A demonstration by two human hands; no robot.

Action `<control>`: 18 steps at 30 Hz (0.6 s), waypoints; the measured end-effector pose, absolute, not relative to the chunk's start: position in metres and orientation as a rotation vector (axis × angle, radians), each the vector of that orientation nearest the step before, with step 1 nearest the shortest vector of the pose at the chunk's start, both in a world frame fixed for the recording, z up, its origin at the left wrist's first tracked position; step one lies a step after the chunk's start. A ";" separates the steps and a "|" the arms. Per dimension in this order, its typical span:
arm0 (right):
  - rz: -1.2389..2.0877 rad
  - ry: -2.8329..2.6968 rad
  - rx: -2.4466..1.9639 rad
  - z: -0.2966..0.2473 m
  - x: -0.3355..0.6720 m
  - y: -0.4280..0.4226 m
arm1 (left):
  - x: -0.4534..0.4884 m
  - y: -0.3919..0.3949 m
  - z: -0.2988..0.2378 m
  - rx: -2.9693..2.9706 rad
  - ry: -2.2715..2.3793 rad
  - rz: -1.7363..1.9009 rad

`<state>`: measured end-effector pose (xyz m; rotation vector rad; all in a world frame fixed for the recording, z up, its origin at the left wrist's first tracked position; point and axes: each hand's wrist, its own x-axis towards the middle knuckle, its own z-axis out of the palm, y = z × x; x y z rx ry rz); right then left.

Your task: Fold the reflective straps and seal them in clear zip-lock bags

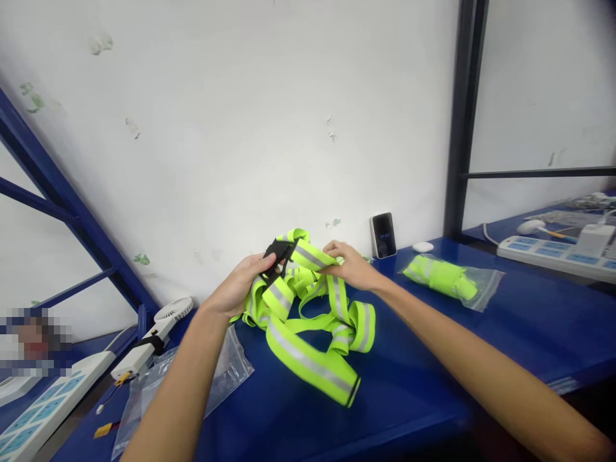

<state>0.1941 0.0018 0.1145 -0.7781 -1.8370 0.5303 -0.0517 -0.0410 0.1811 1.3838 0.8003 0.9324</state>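
A tangle of neon-yellow reflective strap point(308, 362) with a grey stripe hangs and lies over the blue table, looped in several places. My left hand point(240, 282) is closed on the black plastic buckle point(276, 253) of this strap, thumb on top. To its right, my right hand point(350, 264) pinches a length of the same strap beside the buckle. Between both hands a short piece of strap runs from the buckle to my right fingers. The strap's dark-edged end point(353, 391) points toward the table's front.
A clear plastic bag point(231, 369) lies under my left forearm. To the right is a bagged neon strap point(440, 277). A small clock display point(384, 235) leans at the wall near a white oval case point(422, 247). Power strips point(58, 398) and a fan point(174, 309) stand left.
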 end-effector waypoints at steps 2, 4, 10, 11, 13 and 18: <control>0.453 -1.917 -0.742 0.123 0.210 0.000 | -0.068 -0.044 0.193 1.480 0.870 0.696; 0.512 -2.031 -0.735 0.134 0.222 -0.007 | -0.078 -0.046 0.205 1.568 0.947 0.572; 0.044 -2.121 -0.956 0.165 0.227 -0.041 | -0.085 -0.051 0.229 1.683 1.136 0.786; 0.008 -2.125 -0.993 0.167 0.225 -0.044 | -0.084 -0.051 0.230 1.708 1.140 0.809; -0.039 -2.137 -1.020 0.169 0.220 -0.048 | -0.082 -0.051 0.227 1.763 1.094 0.830; 0.421 -2.114 -0.744 0.157 0.196 -0.047 | -0.064 -0.045 0.200 1.795 0.791 0.977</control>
